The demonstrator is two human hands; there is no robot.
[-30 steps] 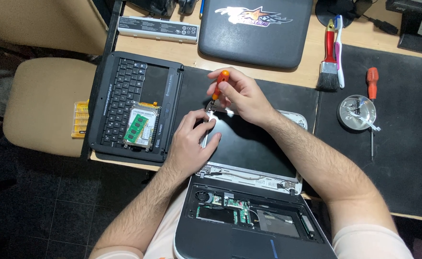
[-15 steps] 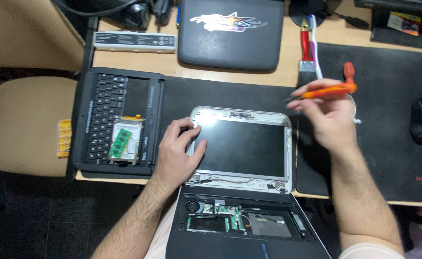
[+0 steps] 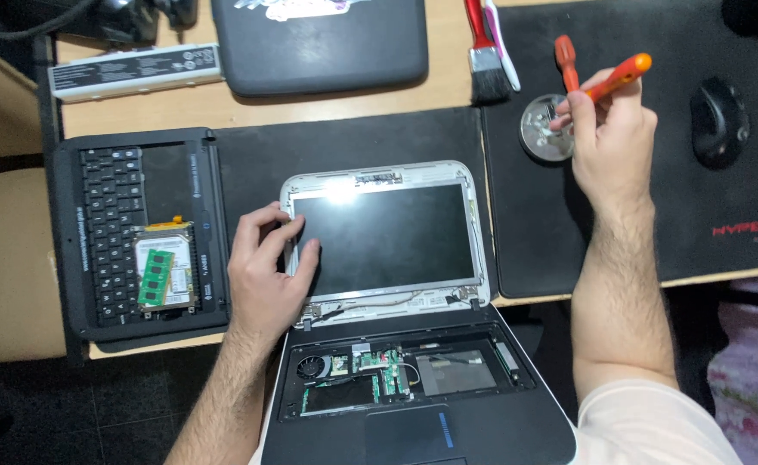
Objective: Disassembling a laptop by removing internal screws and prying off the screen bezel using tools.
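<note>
The desk (image 3: 353, 108) carries a dark mat (image 3: 740, 172) on the right and an opened laptop (image 3: 396, 379) at the near edge, its base overhanging toward the person with the circuit boards and fan laid bare. The screen (image 3: 386, 237) lies tilted back flat on the desk, its bezel off, so the thin panel sits loose in a pale frame. It looks light but fragile: the glass face would flex and crack under point pressure, and thin cables run along the hinge edge. It is best taken by the frame's edges, not the face.

To the left sits the removed keyboard deck (image 3: 133, 232), with a drive (image 3: 165, 267) and a green memory stick (image 3: 156, 277) resting on it. A second closed laptop (image 3: 323, 39), a white battery (image 3: 133, 71) and a brush (image 3: 485, 52) lie along the far side, and a mouse (image 3: 720, 120) is on the mat.

The left hand (image 3: 267, 271) lies half-open on the screen's left edge, fingers curled onto the frame and the panel's margin, steadying it, not gripping.

The right hand (image 3: 607, 142) is closed around an orange screwdriver (image 3: 618, 76), held above a small round metal dish (image 3: 544, 129), fingertips pinched over it. Whether they hold a screw I cannot tell. A second red screwdriver (image 3: 566, 60) lies just beside the dish.
</note>
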